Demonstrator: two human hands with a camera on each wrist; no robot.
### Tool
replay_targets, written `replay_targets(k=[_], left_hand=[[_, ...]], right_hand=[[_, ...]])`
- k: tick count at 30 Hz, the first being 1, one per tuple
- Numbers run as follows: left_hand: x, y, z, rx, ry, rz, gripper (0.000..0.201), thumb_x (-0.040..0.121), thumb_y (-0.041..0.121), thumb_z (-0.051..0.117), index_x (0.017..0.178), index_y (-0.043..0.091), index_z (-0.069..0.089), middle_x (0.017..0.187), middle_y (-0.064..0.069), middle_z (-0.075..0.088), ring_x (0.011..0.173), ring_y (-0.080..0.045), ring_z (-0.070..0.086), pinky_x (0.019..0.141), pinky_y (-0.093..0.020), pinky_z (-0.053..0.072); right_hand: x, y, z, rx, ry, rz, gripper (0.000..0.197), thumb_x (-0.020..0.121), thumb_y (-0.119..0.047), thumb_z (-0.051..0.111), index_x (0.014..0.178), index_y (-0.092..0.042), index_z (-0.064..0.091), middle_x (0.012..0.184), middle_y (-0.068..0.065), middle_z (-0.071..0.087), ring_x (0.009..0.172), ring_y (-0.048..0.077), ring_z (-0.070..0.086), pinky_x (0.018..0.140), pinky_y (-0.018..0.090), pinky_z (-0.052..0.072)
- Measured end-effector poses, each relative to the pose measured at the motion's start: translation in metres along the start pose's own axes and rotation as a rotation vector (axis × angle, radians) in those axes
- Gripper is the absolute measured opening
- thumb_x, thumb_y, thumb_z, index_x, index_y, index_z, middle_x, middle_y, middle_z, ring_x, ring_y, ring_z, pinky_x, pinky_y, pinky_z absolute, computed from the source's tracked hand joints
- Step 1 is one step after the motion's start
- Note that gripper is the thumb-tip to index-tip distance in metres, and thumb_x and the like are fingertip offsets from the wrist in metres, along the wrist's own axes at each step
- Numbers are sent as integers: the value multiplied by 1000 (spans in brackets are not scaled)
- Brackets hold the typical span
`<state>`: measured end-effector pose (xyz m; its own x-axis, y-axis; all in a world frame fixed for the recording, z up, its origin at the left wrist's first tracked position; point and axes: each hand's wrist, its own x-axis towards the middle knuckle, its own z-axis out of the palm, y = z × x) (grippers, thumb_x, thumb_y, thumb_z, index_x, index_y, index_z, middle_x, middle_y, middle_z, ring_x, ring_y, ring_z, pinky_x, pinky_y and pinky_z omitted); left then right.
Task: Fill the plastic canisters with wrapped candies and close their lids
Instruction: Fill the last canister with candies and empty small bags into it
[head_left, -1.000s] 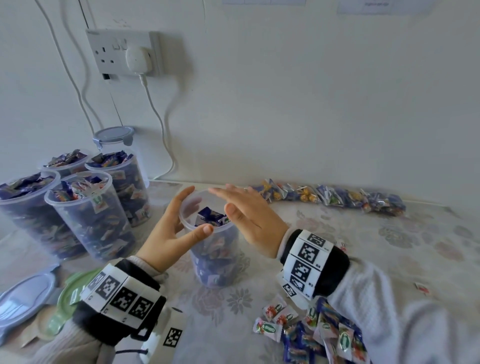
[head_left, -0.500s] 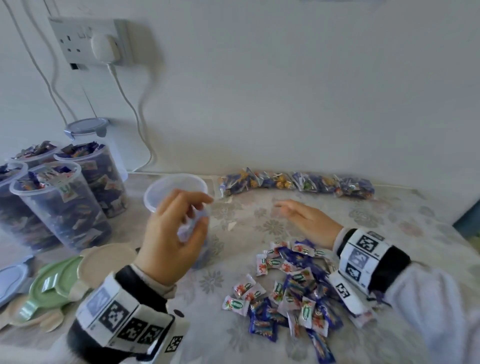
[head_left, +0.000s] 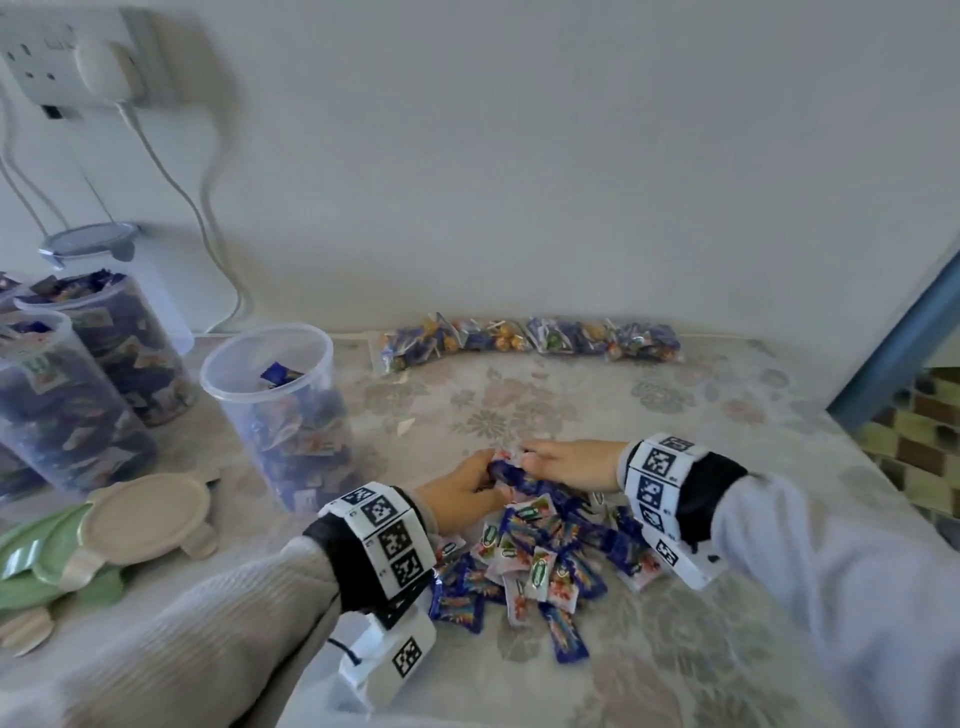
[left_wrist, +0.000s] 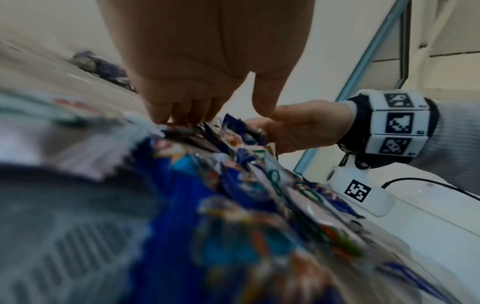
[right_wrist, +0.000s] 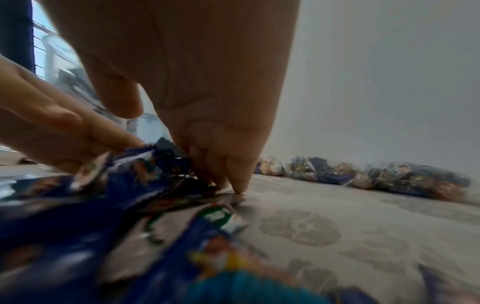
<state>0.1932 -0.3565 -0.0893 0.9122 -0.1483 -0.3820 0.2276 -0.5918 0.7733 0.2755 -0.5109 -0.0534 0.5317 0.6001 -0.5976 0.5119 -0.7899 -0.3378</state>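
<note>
While the candies (head_left: 524, 551) lie heaped on the flowered tablecloth (head_left: 649, 649) near its front edge, the far end of the heap is closed in on from both sides by two hands. Wrappers at that end are gripped by the left hand (head_left: 460, 491), whose fingers are curled down onto them, as is seen in the left wrist view. From the opposite side the same bunch is gathered by the right hand (head_left: 569, 462), its fingers (right_wrist: 239, 174) bent with the tips set on the cloth against the wrappers; blue and white wrappers are pressed between the two hands. Left of the heap, well apart from it, an open canister (head_left: 275, 395) is stood upright, partly filled with candies, its rim uncovered. Further left, more canisters (head_left: 78, 405) are seen packed to the top, also without lids. Before them, loose lids (head_left: 140, 519), beige and green, are laid overlapping on the cloth. Behind the filled ones a lidded container (head_left: 88, 244) is placed by the wall. Along the wall, a row of bagged sweets (head_left: 530, 340) is stretched out. Above at left, a socket (head_left: 67, 62) with a plug and trailing cable is fixed.
</note>
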Motion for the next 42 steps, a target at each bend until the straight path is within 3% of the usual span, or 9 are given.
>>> replay_targets(k=[6,10,14,18,20,22,26,32,42], left_hand=[[-15,-6,3,130,-118,46,69,91,44,46,147,20,13,144,8,32,130,-11,34,112,-28,24],[-52,-10,-4,355,16,-73,79,91,53,42,149,24,-4,157,2,-7,144,-15,3,117,-32,9],[-77,-22,11,427,-22,-276,122,61,88,35,143,21,-25,151,-10,-29,141,-26,-19,117,-43,-2],[-74,-22,38,436,-55,-244,146,30,100,27,134,22,-39,148,-11,-35,135,-26,-32,112,-46,-11],[-63,-16,49,473,-46,-184,136,45,95,39,125,25,-46,146,-11,-38,132,-24,-35,111,-45,-13],[-52,-6,56,505,-25,-158,124,66,79,52,121,26,-47,145,-12,-40,133,-27,-34,112,-45,-12],[-31,12,61,595,34,-147,125,70,68,61,134,28,-38,149,-10,-33,138,-29,-28,114,-45,-11],[-24,13,63,707,192,-163,106,77,62,57,146,26,-15,152,-10,-1,141,-29,4,114,-39,10],[-18,4,55,681,347,-128,48,97,36,37,136,18,17,130,-9,33,119,-25,39,98,-34,36]], right_hand=[[-47,21,11,153,123,-75,51,99,-47,21,149,-32,18,156,-8,21,141,14,25,111,28,19],[-74,67,23,265,282,-29,53,98,-47,27,148,-31,16,157,-10,13,142,10,18,109,23,16],[-84,112,47,272,253,149,95,72,-81,25,150,-33,-1,157,-6,-13,144,13,-14,118,37,0],[-78,114,61,219,204,141,98,75,-76,32,149,-28,-12,157,0,-17,144,19,-18,117,38,-2],[-72,100,62,217,215,61,90,84,-63,42,149,-29,-11,157,-1,-19,144,16,-18,116,35,-2],[-63,87,63,211,194,-34,104,71,-77,47,147,-38,-12,156,-5,-22,142,13,-22,117,39,-1],[-47,65,60,42,139,-152,112,61,-76,65,136,-60,-16,155,-7,-25,144,16,-15,118,48,9],[-28,56,62,-203,228,-212,107,63,-80,59,143,-50,-6,153,-2,1,142,24,11,114,44,23],[-20,53,44,-78,277,-197,60,90,-46,56,141,-32,28,106,-4,23,91,16,42,80,25,38]])
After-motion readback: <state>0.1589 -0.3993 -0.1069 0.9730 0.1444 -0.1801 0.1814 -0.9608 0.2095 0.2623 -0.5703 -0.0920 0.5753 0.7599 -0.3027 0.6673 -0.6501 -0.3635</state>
